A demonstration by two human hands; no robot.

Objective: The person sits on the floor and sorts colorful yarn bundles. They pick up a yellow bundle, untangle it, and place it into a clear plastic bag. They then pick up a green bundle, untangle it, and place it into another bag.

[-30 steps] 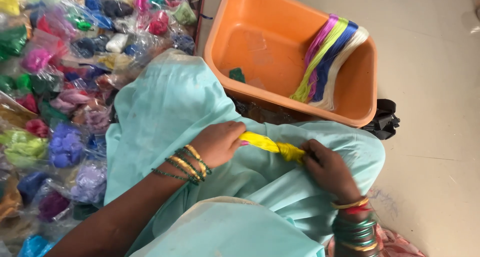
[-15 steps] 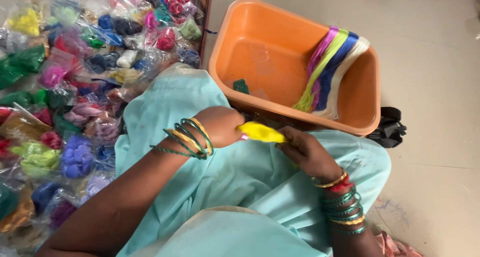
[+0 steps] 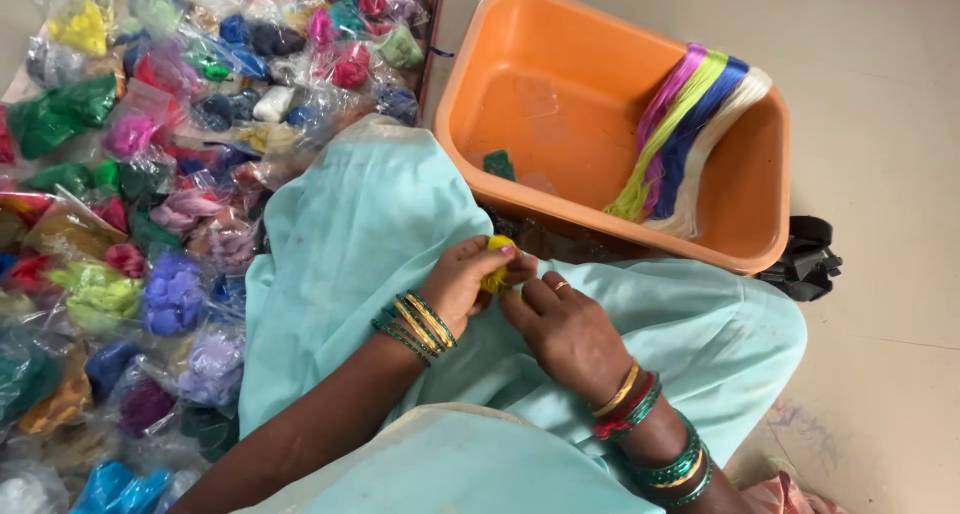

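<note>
A small bunch of yellow thread (image 3: 496,271) sits pinched between both my hands over my lap, which is covered in pale mint-green cloth (image 3: 370,224). My left hand (image 3: 468,282), with green and gold bangles at the wrist, wraps around the thread's left side. My right hand (image 3: 562,326), with a ring and coloured bangles, presses against it from the right. Most of the yellow thread is hidden by my fingers.
An orange plastic tub (image 3: 560,44) stands ahead on the floor, with pink, yellow-green, blue and white thread skeins (image 3: 680,134) draped over its right rim and a small green piece (image 3: 498,164) inside. Several clear bags of coloured thread (image 3: 150,174) cover the floor at left. A black object (image 3: 805,259) lies right of the tub.
The yellow thread was stretched out between my hands; now it is bunched small and my two hands have come together around it.
</note>
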